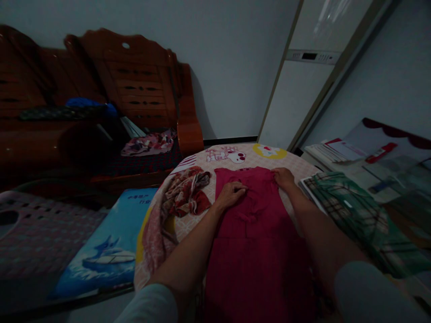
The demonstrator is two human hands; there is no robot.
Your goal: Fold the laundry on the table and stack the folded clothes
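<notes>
A dark pink garment (pixel 257 251) lies spread lengthwise over a round table with a patterned cloth (pixel 191 220), its lower part reaching the bottom of the view. My left hand (pixel 232 194) rests on the upper left of the garment, fingers bent over the fabric; whether they pinch it is unclear. At the garment's upper right corner, my right hand (pixel 283 177) has its fingers closed on the edge of the cloth. Creases run across the garment's upper middle, between the hands. A crumpled brown and red patterned cloth (pixel 185 193) lies on the table left of my left hand.
Green plaid fabric (pixel 350 202) is folded at the right, near papers (pixel 336 150) on a side surface. A blue printed bag (pixel 111 242) and a pink woven basket (pixel 43 233) stand left. Behind are a wooden sofa (pixel 138 85) and a tall white unit (pixel 296 89).
</notes>
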